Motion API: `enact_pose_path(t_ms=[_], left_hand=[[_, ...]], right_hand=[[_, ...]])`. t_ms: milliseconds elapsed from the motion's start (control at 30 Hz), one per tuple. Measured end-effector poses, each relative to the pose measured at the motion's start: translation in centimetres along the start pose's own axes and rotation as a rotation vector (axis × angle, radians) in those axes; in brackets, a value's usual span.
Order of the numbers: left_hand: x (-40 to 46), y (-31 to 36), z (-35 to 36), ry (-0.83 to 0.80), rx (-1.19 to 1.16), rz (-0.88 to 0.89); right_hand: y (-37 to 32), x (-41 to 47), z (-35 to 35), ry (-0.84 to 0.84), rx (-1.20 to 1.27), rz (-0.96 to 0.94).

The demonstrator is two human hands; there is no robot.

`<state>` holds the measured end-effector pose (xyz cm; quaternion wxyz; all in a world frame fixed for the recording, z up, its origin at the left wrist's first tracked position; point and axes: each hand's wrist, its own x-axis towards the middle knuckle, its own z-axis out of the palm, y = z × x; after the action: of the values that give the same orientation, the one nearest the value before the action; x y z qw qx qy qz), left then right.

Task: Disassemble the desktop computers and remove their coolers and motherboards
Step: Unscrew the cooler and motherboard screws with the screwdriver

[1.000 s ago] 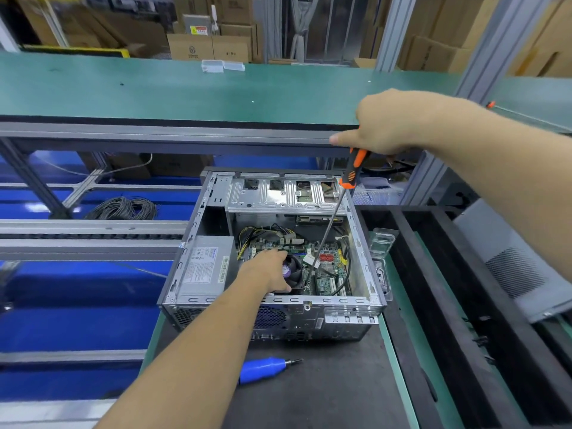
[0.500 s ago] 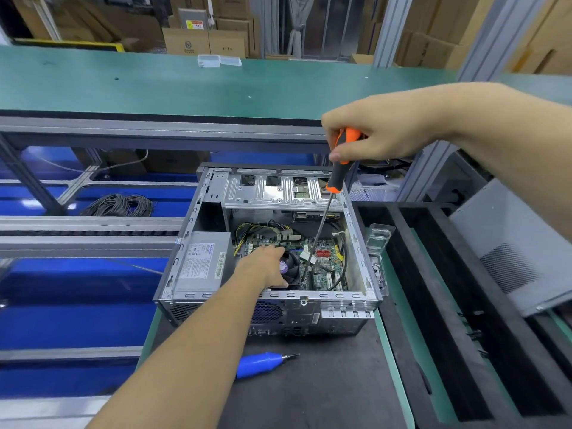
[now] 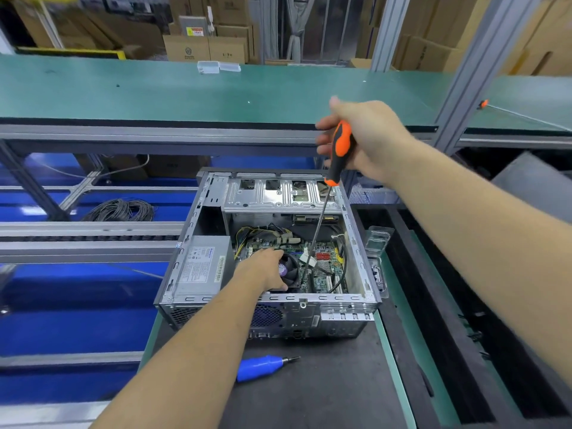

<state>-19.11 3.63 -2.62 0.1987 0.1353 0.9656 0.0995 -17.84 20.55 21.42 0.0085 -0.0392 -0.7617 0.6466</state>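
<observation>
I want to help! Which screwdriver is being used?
The long orange-and-black-handled screwdriver, gripped by the right hand; the stubby blue-handled screwdriver lies untouched.

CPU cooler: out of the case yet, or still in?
In. The cooler sits on the motherboard inside the case, left hand on it, screwdriver shaft reaching beside it.

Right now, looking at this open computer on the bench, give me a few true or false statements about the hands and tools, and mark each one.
1. The right hand holds an orange and black screwdriver by its handle. True.
2. The left hand rests on the power supply. False: it rests on the CPU cooler fan, beside the power supply.
3. A blue screwdriver lies on the black mat in front of the computer case. True.
4. The case's side panel is still fitted. False: the case is open and the motherboard shows.
</observation>
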Motion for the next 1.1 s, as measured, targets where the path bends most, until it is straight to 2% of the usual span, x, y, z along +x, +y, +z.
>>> enact_pose_path(t_ms=[100, 167, 200, 233, 300, 333, 367, 467, 533, 600, 633, 667, 767, 800, 833, 900, 1033, 1067, 1100], left_hand=[[0.1, -0.1, 0.1, 0.004, -0.007, 0.005], [0.1, -0.1, 0.1, 0.006, -0.006, 0.01], [0.2, -0.1, 0.2, 0.005, 0.002, 0.014], [0.2, -0.1, 0.2, 0.0, 0.008, 0.017], [0.3, -0.1, 0.3, -0.001, 0.012, 0.023], [0.2, -0.1, 0.2, 0.0, 0.015, 0.027], [0.2, -0.1, 0.2, 0.0, 0.016, 0.03], [0.3, -0.3, 0.3, 0.008, 0.004, 0.013], [0.2, -0.2, 0.3, 0.01, 0.011, 0.016], [0.4, -0.2, 0.3, 0.009, 0.02, 0.02], [0.5, -0.2, 0.4, 0.006, 0.022, 0.02], [0.6, -0.2, 0.4, 0.005, 0.024, 0.022], [0.5, -0.2, 0.4, 0.002, 0.023, 0.038], [0.5, -0.2, 0.4, 0.002, 0.024, 0.042], [0.5, -0.2, 0.4, 0.002, 0.025, 0.041], [0.3, -0.2, 0.3, 0.002, 0.026, 0.035], [0.3, -0.2, 0.3, 0.0, 0.012, 0.021], [0.4, -0.2, 0.3, 0.003, 0.012, 0.021], [0.4, -0.2, 0.3, 0.006, 0.014, 0.021]], right_hand=[[0.5, -0.2, 2.5, 0.172, 0.21, -0.007], [1.2, -0.7, 3.8, 0.297, 0.226, -0.149], [1.7, -0.8, 3.9, 0.268, 0.249, -0.211], [2.0, -0.9, 3.7, 0.13, 0.274, -0.238], [2.1, -1.3, 3.3, -0.33, 0.265, -0.191], [2.1, -1.3, 3.1, -0.47, 0.256, -0.184], [2.2, -1.0, 3.1, -0.469, 0.26, -0.204], [2.1, 0.2, 2.7, -0.022, 0.211, -0.274], [1.9, 1.1, 2.2, 0.233, 0.126, -0.237], [2.0, 1.5, 1.8, 0.431, 0.118, -0.216], [2.1, 1.4, 1.6, 0.447, 0.139, -0.22], [2.1, 1.2, 1.4, 0.345, 0.169, -0.231], [2.0, -0.7, 2.1, -0.438, 0.317, -0.213], [1.9, -1.0, 2.4, -0.536, 0.296, -0.218], [1.8, -0.8, 2.8, -0.485, 0.249, -0.244], [1.4, -0.1, 3.3, -0.143, 0.143, -0.268], [1.5, 1.6, 2.3, 0.495, 0.077, -0.173], [1.8, 1.6, 2.1, 0.576, 0.08, -0.193], [2.1, 1.3, 2.0, 0.559, 0.11, -0.229]])
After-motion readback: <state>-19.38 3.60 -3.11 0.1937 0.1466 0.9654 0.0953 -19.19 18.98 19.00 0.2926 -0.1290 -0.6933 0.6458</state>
